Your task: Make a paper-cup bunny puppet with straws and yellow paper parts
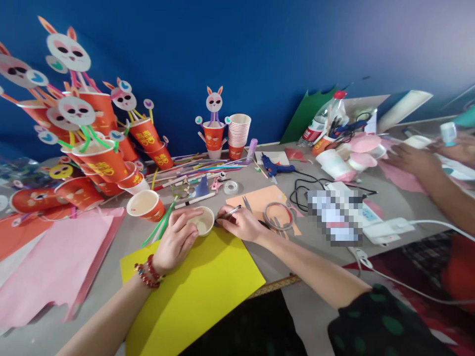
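My left hand (176, 240), with red beads at the wrist, is closed on a paper cup (204, 225), its fingers lying over the rim. The cup stands at the far edge of a yellow sheet of paper (193, 287). Close to the cup's right side, my right hand (241, 222) grips a pen (230, 212). The pen's tip is hidden by the fingers. Left of the cup are a second, red paper cup (158, 210) and green pipe cleaners (159, 227).
Red cups topped with rabbit faces (74, 52) crowd the left, above pink paper (67, 252). Behind are stacked cups (239, 131) and a blue glue gun (274, 165). Tape (265, 215), a power strip (388, 227) and another person's hand (411, 158) are at right.
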A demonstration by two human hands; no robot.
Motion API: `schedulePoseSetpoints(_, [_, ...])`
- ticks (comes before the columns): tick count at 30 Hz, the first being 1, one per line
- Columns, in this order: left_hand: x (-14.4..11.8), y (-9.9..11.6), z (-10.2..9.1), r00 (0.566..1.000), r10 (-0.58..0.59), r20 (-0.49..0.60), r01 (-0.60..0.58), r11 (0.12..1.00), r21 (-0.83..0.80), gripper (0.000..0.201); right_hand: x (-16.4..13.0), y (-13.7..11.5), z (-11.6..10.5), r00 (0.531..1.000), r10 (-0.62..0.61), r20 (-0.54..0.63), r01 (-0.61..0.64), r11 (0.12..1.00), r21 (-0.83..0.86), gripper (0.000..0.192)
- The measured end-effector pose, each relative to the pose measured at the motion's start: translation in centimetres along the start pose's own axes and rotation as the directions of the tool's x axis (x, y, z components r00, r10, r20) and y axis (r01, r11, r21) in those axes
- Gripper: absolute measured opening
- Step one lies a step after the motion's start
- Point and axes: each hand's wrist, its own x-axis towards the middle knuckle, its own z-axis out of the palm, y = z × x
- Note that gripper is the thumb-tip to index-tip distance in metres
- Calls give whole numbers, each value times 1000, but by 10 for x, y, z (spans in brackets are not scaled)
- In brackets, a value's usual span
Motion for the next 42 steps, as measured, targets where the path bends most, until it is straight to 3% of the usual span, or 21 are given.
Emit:
schedulePoseSetpoints(12, [-3, -9, 3, 1000, 27, -11, -26, 999, 40, 16, 21, 6, -1, 995, 41, -86, -31, 993, 111, 3])
schedulePoseSetpoints(24, [-6, -11, 5, 1000, 11, -12, -10, 998, 64, 20, 44, 14, 5, 996, 53, 67, -69, 962, 265, 10])
schedulePoseSetpoints(31, [-4, -9, 4, 1000, 11, -10, -11, 999, 53, 21, 44, 7, -4, 999, 29, 30, -34, 982, 184, 10])
schedulePoseSetpoints(42, [-7, -16, 7, 1000, 24, -14, -23, 998, 62, 20, 11, -4, -11, 998, 34, -61, -30, 998, 60, 6])
